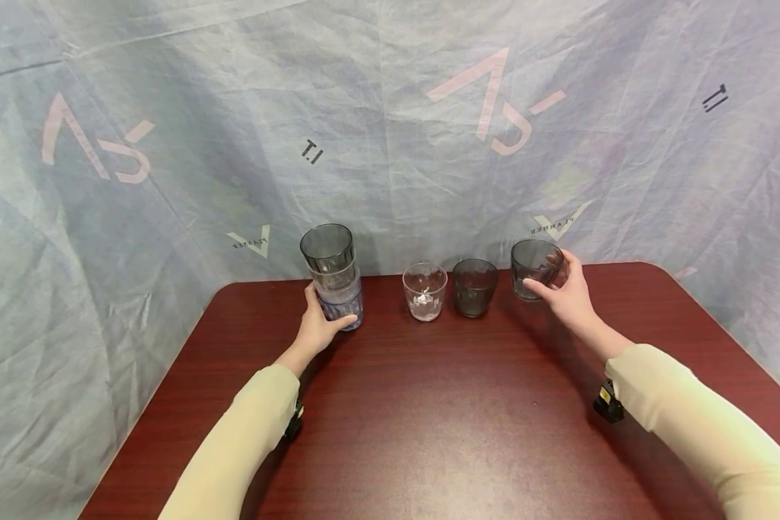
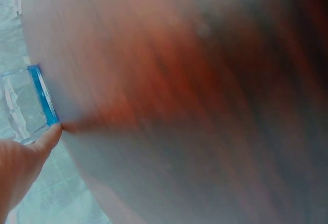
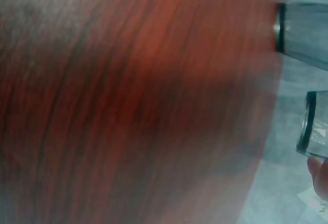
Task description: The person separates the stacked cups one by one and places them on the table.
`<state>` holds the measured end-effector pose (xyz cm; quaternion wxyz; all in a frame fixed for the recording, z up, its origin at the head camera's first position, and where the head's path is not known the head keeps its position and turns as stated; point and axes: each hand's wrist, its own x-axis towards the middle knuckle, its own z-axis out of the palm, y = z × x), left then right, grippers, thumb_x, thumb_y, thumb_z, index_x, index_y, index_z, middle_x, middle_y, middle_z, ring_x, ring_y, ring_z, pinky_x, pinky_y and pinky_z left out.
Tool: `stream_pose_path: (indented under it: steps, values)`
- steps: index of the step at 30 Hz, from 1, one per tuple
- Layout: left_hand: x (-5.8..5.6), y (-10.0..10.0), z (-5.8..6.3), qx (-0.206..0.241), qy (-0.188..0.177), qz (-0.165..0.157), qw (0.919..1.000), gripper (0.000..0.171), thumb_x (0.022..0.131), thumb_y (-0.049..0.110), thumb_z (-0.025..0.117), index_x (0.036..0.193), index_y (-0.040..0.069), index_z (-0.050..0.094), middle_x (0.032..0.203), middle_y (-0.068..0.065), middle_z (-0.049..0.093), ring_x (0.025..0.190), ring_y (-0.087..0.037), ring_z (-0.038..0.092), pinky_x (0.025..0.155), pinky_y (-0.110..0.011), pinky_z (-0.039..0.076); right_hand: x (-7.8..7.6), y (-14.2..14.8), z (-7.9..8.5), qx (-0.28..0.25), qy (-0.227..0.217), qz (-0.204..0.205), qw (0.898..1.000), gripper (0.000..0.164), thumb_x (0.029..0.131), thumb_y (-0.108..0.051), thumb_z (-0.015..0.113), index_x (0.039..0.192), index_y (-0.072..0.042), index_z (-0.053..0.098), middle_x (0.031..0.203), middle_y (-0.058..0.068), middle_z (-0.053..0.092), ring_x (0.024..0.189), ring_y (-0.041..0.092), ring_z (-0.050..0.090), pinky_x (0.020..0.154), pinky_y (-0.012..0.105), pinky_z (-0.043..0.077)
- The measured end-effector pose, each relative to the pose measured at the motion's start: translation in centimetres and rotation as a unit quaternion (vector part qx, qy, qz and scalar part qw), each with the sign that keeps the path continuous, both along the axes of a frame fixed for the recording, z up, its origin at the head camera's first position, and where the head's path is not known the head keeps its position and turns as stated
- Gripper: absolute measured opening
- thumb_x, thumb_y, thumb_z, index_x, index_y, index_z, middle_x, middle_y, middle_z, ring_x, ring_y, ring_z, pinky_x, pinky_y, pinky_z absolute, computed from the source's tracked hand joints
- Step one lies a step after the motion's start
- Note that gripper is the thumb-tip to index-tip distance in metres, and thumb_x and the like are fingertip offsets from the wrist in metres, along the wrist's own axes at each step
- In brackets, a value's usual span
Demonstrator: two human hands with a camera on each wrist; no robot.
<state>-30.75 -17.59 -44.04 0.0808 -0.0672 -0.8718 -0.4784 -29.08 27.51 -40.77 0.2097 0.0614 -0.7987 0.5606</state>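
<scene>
My left hand point(image 1: 316, 323) grips the lower part of a stack of glasses, thumb across the front. A bluish glass point(image 1: 352, 318) forms the bottom, a clear one point(image 1: 339, 283) sits in it, and a smoky grey glass point(image 1: 327, 249) is on top. In the left wrist view my thumb touches the blue base point(image 2: 43, 96). On the right, my right hand point(image 1: 568, 292) holds another smoky grey glass point(image 1: 531, 269) upright between thumb and fingers, near the table's back edge. Its dark base point(image 3: 307, 124) appears off the tabletop in the right wrist view.
Between the hands, a clear glass point(image 1: 425, 292) and a smoky grey glass point(image 1: 474, 289) stand upright side by side at the back of the red-brown wooden table point(image 1: 429, 404). A grey printed cloth point(image 1: 390, 144) hangs right behind the table's back edge.
</scene>
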Motion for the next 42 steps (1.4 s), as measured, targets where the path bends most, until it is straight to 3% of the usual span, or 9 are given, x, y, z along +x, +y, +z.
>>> stream_pose_path:
  steps: [5, 9, 13, 17, 20, 25, 30, 35, 42]
  values:
    - [0.0, 0.0, 0.0, -0.001, 0.002, 0.002, 1.0000, 0.100, 0.080, 0.020, 0.083, 0.147, 0.015, 0.009, 0.143, -0.025, 0.039, 0.130, -0.040, 0.041, 0.104, -0.053, 0.033, -0.7, 0.5, -1.2, 0.024, -0.033, 0.007, 0.999, 0.082, 0.088, -0.006, 0.072, 0.145, 0.005, 0.015, 0.136, 0.026, 0.041, 0.108, 0.011, 0.047, 0.082, 0.012, 0.040]
    - [0.0, 0.1, 0.0, -0.003, 0.005, 0.001, 1.0000, 0.099, 0.079, 0.020, 0.083, 0.146, 0.015, 0.010, 0.143, -0.025, 0.039, 0.130, -0.039, 0.041, 0.104, -0.052, 0.033, -0.7, 0.7, -1.7, 0.053, -0.063, 0.005, 0.997, 0.086, 0.088, -0.012, 0.073, 0.145, 0.007, 0.012, 0.137, 0.028, 0.042, 0.112, 0.022, 0.047, 0.081, 0.011, 0.037]
    - [-0.1, 0.1, 0.0, 0.003, 0.009, -0.004, 0.9999, 0.100, 0.079, 0.018, 0.083, 0.146, 0.014, 0.010, 0.143, -0.025, 0.039, 0.130, -0.039, 0.040, 0.104, -0.052, 0.033, -0.6, 0.8, -1.8, 0.070, -0.087, 0.008, 0.994, 0.090, 0.089, -0.017, 0.073, 0.146, 0.008, 0.009, 0.140, 0.031, 0.038, 0.121, 0.036, 0.042, 0.089, 0.026, 0.038]
    - [-0.1, 0.2, 0.0, 0.002, 0.011, -0.009, 0.9999, 0.100, 0.079, 0.018, 0.083, 0.146, 0.014, 0.009, 0.143, -0.025, 0.038, 0.130, -0.038, 0.040, 0.104, -0.052, 0.033, -0.4, 0.9, -2.0, 0.065, -0.104, 0.022, 0.992, 0.092, 0.090, -0.017, 0.071, 0.147, 0.007, 0.003, 0.146, 0.031, 0.031, 0.130, 0.040, 0.036, 0.098, 0.045, 0.035]
    - [-0.1, 0.2, 0.0, -0.002, 0.011, -0.008, 0.9999, 0.099, 0.079, 0.019, 0.083, 0.146, 0.014, 0.009, 0.143, -0.025, 0.039, 0.130, -0.038, 0.041, 0.104, -0.052, 0.033, -0.4, 0.8, -2.1, 0.056, -0.106, 0.029, 0.992, 0.091, 0.091, -0.014, 0.070, 0.147, 0.007, 0.003, 0.146, 0.030, 0.031, 0.131, 0.040, 0.036, 0.098, 0.036, 0.037]
    - [-0.1, 0.2, 0.1, 0.001, 0.007, -0.007, 0.9999, 0.099, 0.080, 0.018, 0.083, 0.146, 0.015, 0.010, 0.143, -0.025, 0.039, 0.130, -0.039, 0.040, 0.104, -0.052, 0.033, -0.5, 0.7, -2.3, 0.040, -0.100, 0.041, 0.993, 0.087, 0.090, -0.010, 0.071, 0.145, 0.007, 0.006, 0.142, 0.030, 0.036, 0.127, 0.039, 0.040, 0.087, 0.016, 0.037]
    - [-0.1, 0.1, 0.0, -0.001, 0.004, -0.002, 1.0000, 0.099, 0.080, 0.020, 0.083, 0.146, 0.015, 0.010, 0.143, -0.025, 0.039, 0.130, -0.040, 0.040, 0.104, -0.053, 0.033, -0.7, 0.6, -2.1, 0.045, -0.100, 0.042, 0.993, 0.090, 0.088, -0.010, 0.073, 0.145, 0.007, 0.005, 0.142, 0.033, 0.035, 0.127, 0.040, 0.040, 0.096, 0.032, 0.038]
    - [0.0, 0.0, -0.1, 0.001, 0.013, -0.002, 0.9999, 0.097, 0.079, 0.018, 0.083, 0.145, 0.015, 0.011, 0.142, -0.025, 0.040, 0.129, -0.039, 0.042, 0.104, -0.051, 0.034, -0.7, 0.4, -1.5, 0.072, -0.068, 0.017, 0.995, 0.098, 0.083, -0.012, 0.079, 0.149, 0.004, 0.008, 0.150, 0.031, 0.026, 0.137, 0.040, 0.027, 0.107, 0.051, 0.025]
    - [0.0, 0.0, -0.2, 0.000, 0.024, 0.002, 0.9997, 0.097, 0.078, 0.018, 0.084, 0.144, 0.014, 0.013, 0.140, -0.026, 0.043, 0.127, -0.041, 0.044, 0.103, -0.052, 0.034, -0.6, -1.6, 1.5, 0.039, 0.017, 0.007, 0.999, 0.092, 0.080, -0.010, 0.080, 0.149, 0.000, 0.019, 0.152, 0.022, 0.029, 0.142, 0.032, 0.023, 0.113, 0.048, 0.019]
